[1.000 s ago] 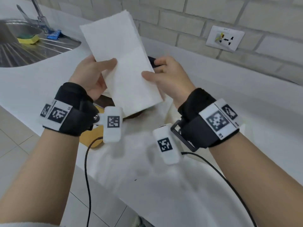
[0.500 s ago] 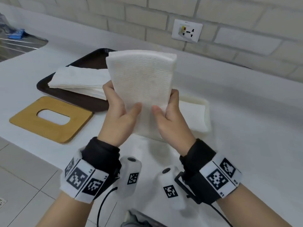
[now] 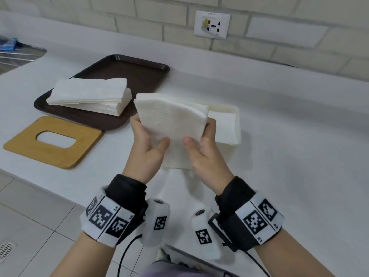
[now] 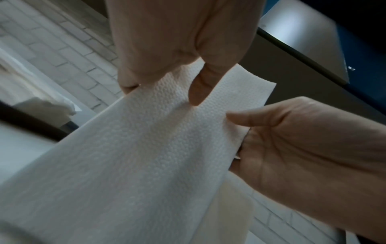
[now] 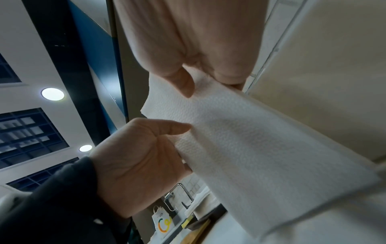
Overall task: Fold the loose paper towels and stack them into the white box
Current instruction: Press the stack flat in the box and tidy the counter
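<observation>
Both hands hold one folded white paper towel (image 3: pixel 171 120) upright above the counter, just in front of the white box (image 3: pixel 235 114). My left hand (image 3: pixel 147 142) pinches its left side with the thumb on the near face. My right hand (image 3: pixel 201 144) pinches the right side the same way. The towel (image 4: pixel 158 148) fills the left wrist view, with my left thumb (image 4: pixel 200 89) pressed on it. In the right wrist view the towel (image 5: pixel 250 140) runs down to the right under my right thumb (image 5: pixel 183 82). Folded towels (image 3: pixel 223 126) lie inside the box.
A stack of loose paper towels (image 3: pixel 89 94) lies on a dark brown tray (image 3: pixel 139 74) at the back left. A wooden lid with an oval slot (image 3: pixel 54 140) lies on the white counter before the tray. A sink edge (image 3: pixel 18 56) shows far left. A wall socket (image 3: pixel 212 24) is behind.
A second ago the towel was a long upright strip held near the sink. It now stands shorter, folded, with both hands on its sides in front of the white box.
</observation>
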`<state>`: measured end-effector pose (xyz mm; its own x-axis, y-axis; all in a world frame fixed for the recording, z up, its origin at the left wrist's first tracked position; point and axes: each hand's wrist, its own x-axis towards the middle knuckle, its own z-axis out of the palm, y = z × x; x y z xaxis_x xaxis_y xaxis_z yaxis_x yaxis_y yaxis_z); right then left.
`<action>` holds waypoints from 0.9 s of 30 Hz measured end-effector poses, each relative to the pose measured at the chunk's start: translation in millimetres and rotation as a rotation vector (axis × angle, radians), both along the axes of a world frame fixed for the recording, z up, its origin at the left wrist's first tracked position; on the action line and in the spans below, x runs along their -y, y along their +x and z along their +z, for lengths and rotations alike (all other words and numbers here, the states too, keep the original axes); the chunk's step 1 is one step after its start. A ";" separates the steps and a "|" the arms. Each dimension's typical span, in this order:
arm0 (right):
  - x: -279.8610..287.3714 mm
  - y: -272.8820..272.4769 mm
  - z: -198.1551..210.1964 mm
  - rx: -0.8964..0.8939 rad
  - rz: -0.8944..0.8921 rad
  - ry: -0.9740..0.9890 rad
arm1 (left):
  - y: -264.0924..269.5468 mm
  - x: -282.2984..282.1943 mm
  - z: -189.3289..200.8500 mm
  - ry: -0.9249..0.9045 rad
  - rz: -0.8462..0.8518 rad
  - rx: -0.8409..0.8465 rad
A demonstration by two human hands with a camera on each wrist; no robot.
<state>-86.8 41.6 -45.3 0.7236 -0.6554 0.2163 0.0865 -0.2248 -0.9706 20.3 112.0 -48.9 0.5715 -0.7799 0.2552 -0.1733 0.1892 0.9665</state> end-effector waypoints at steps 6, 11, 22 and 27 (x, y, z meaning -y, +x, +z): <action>1.4 -5.4 -1.6 0.051 -0.008 -0.015 | -6.0 -1.7 -3.7 -0.027 -0.044 -0.051; 0.7 -11.6 -5.2 -0.044 0.007 0.033 | -6.9 1.2 -7.8 0.025 -0.085 -0.077; 10.5 -20.0 -7.3 -0.093 -0.053 0.057 | -0.9 4.7 -1.3 -0.008 -0.015 -0.310; 19.0 -31.5 8.3 -0.322 0.040 -0.100 | -2.7 7.2 10.6 -0.022 -0.039 -0.493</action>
<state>-118.3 22.6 -37.0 0.7901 -0.6121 0.0342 -0.2103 -0.3230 -0.9228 17.6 104.8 -38.3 0.5991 -0.8004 -0.0213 0.3109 0.2081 0.9274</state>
